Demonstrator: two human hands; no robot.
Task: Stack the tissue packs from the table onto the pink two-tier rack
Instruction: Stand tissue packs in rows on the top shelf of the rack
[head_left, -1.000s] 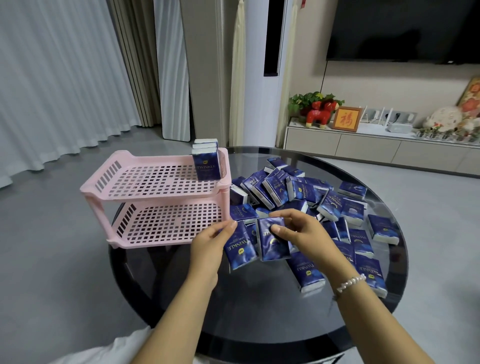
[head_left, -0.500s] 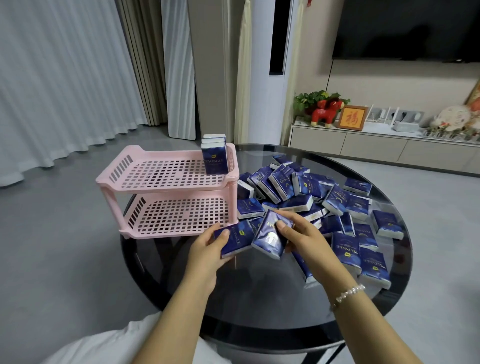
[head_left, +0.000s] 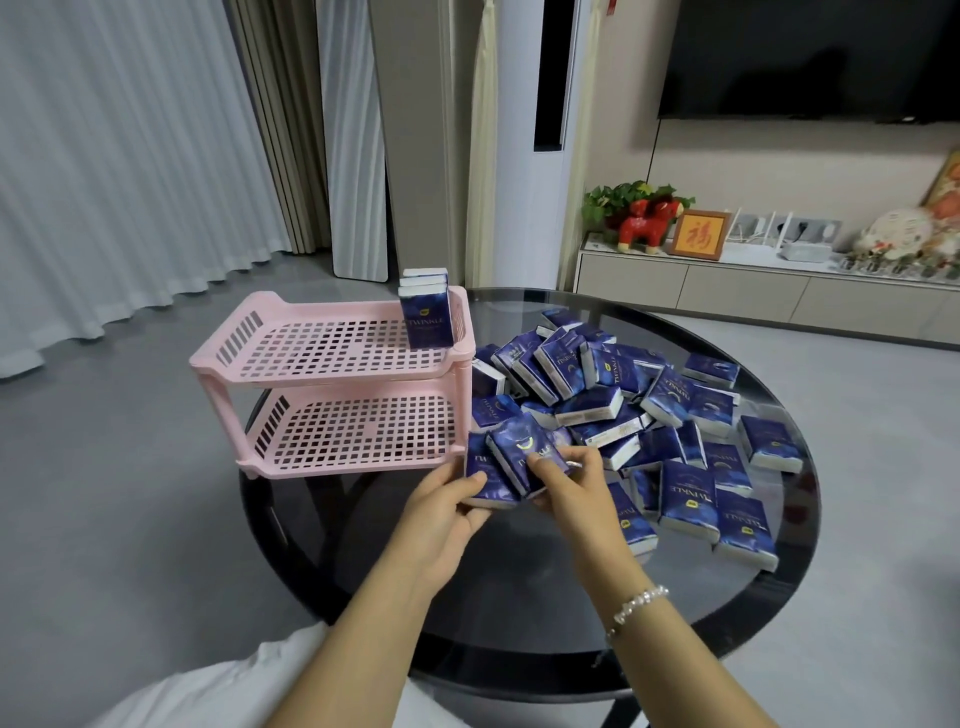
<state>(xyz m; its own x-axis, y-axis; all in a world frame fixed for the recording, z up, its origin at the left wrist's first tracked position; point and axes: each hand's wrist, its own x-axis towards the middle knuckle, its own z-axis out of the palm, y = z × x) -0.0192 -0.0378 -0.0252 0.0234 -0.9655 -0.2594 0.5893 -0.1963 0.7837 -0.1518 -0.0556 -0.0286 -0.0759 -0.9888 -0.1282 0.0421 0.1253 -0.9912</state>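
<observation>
A pink two-tier rack (head_left: 332, 364) stands at the left of a round black glass table (head_left: 519, 597). Three dark blue tissue packs (head_left: 426, 312) stand upright in the top tier's far right corner. The lower tier is bare. A heap of several blue tissue packs (head_left: 623, 405) covers the table to the right of the rack. My left hand (head_left: 441, 514) grips one pack (head_left: 480, 475) from below. My right hand (head_left: 571, 488) holds a second pack (head_left: 524, 452) pressed against the first, just off the rack's near right corner.
Behind the table a low cabinet (head_left: 727, 286) carries a red horse figure (head_left: 647, 228), a framed picture and small ornaments. A dark television hangs above it. White curtains hang at the left over grey floor.
Both hands have lifted their packs off the table and brought them together, closer to the rack's near right corner. The camera has tilted, so the rack sits higher and further right in view.
</observation>
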